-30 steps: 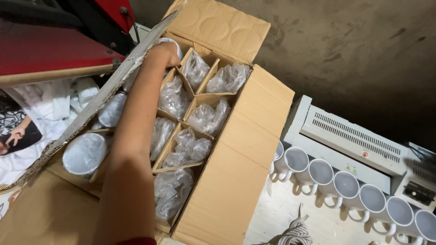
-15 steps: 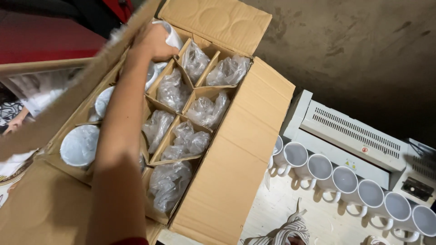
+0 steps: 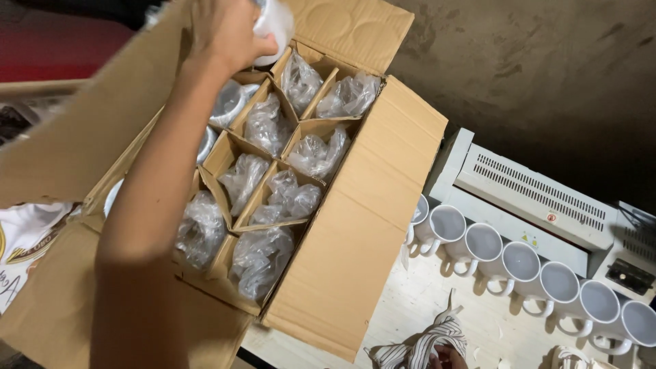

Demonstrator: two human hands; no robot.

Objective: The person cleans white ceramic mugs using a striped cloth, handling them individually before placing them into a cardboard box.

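Gripping white mug in left hand, fingers closed round it, lifted above far corner cell of divided cardboard box. Bagged mugs fill cells, dividers keeping them apart. Right: unwrapped mugs rowed against white machine. Right hand: unseen.

White mugs on pale table

Left hand grips a white mug — above the carton.

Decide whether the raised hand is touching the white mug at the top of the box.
Touching. The head view shows the left hand with its fingers closed around the white mug, lifted above the box.
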